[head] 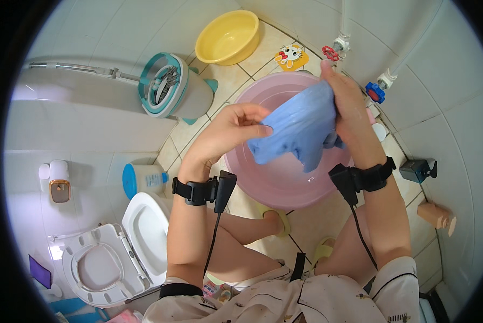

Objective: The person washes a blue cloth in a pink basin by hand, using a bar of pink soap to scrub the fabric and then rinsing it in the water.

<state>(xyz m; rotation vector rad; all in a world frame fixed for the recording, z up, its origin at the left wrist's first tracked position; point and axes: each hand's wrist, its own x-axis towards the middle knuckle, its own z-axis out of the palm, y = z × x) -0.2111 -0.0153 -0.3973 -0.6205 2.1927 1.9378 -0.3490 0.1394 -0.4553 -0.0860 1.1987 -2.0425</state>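
Observation:
A wet blue cloth (302,123) is stretched between my two hands above a large pink plastic basin (245,177) on the tiled floor. My left hand (241,127) pinches the cloth's left edge between thumb and fingers. At the cloth's upper right, my right hand (344,101) grips it, with the thumb pointing up; some of those fingers are hidden behind the cloth. Lower folds of the cloth hang over the basin, which has water in it.
A yellow basin (229,38) and a mop bucket (185,87) stand beyond the pink one. Red (330,53) and blue (375,92) valve handles project from the right wall. An open toilet (148,226) is at left; dark (416,170) and tan (432,215) pump bottles are at right.

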